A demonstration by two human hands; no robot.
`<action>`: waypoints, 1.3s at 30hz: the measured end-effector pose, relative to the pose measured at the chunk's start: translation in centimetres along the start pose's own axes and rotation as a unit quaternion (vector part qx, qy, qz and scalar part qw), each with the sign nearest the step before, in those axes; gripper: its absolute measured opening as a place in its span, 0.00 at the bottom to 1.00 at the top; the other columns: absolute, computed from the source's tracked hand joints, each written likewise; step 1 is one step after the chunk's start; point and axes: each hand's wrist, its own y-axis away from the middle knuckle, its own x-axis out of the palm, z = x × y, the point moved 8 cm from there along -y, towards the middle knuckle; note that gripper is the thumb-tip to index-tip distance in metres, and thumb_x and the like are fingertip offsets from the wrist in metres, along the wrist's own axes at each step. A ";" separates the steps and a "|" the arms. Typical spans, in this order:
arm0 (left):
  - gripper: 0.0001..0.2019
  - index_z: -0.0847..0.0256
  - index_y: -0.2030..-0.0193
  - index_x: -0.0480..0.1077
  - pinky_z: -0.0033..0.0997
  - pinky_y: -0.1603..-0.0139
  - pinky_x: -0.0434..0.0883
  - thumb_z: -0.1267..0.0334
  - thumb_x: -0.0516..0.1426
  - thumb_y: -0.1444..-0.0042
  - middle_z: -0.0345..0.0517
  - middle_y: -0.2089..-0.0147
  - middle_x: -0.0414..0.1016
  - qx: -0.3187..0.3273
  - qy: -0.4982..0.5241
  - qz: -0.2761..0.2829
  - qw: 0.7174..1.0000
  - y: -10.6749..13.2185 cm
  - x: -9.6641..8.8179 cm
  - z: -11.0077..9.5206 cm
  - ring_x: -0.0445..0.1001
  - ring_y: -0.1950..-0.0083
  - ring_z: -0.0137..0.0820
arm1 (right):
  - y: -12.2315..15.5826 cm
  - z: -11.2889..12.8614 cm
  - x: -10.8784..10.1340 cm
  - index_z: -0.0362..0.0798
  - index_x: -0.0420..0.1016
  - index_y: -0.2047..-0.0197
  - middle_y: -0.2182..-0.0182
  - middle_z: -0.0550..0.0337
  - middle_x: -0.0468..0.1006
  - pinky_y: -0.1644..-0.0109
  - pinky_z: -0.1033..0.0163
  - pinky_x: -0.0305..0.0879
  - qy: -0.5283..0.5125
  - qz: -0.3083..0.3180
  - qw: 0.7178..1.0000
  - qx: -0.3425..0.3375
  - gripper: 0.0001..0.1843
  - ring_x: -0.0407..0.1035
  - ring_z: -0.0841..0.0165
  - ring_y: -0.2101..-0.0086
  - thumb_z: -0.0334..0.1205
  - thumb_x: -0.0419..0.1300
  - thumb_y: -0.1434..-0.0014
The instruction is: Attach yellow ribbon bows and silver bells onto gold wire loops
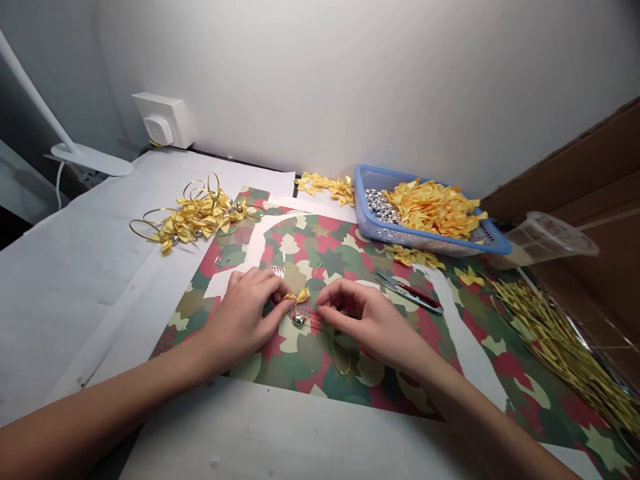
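Your left hand (245, 313) pinches a small yellow bow (300, 295) with a silver bell (299, 321) under it, and your right hand (367, 319) has its fingertips pressed together just right of the bow. Both hands rest on red and green leaf paper (325, 257). Far right sits a blue basket (365, 207) of bows, red snips (411, 294) lie near it, and a heap of looped gold bows (193, 219) lies far left.
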 end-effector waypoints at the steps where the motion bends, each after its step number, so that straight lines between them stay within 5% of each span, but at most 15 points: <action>1: 0.07 0.59 0.71 0.66 0.37 0.59 0.57 0.64 0.53 0.42 0.38 0.69 0.72 -0.005 0.002 0.001 1.000 -0.1 0.0 0.1 0.67 0.64 0.32 | 0.1 0.0 0.0 0.46 0.70 0.69 0.74 0.61 0.74 0.73 0.68 0.65 0.010 -0.014 1.000 -0.006 0.05 0.68 0.72 0.74 0.35 0.55 0.44; 7: 0.08 0.59 0.72 0.66 0.38 0.57 0.56 0.63 0.54 0.42 0.37 0.70 0.71 -0.013 0.005 -0.003 1.000 -0.2 0.0 0.3 0.67 0.64 0.32 | 1.3 1.2 -0.4 0.48 0.73 0.72 0.76 0.63 0.75 0.69 0.67 0.66 0.140 -0.093 0.983 -0.076 0.08 0.69 0.71 0.74 0.27 0.57 0.45; 15: 0.08 0.59 0.72 0.65 0.37 0.58 0.56 0.63 0.53 0.42 0.36 0.70 0.71 -0.011 0.007 -0.002 1.000 -0.3 0.0 0.3 0.66 0.65 0.31 | 1.4 1.2 -0.1 0.49 0.75 0.69 0.74 0.65 0.77 0.69 0.68 0.65 0.124 -0.061 0.987 -0.081 0.07 0.70 0.72 0.73 0.29 0.60 0.44; 39: 0.07 0.59 0.71 0.66 0.37 0.58 0.56 0.63 0.54 0.42 0.36 0.71 0.71 -0.011 0.003 -0.018 1.000 -0.2 0.0 0.3 0.67 0.65 0.31 | 2.4 1.6 0.9 0.47 0.64 0.69 0.75 0.62 0.68 0.72 0.68 0.60 0.254 -0.153 0.938 -0.180 0.08 0.62 0.72 0.75 0.29 0.50 0.39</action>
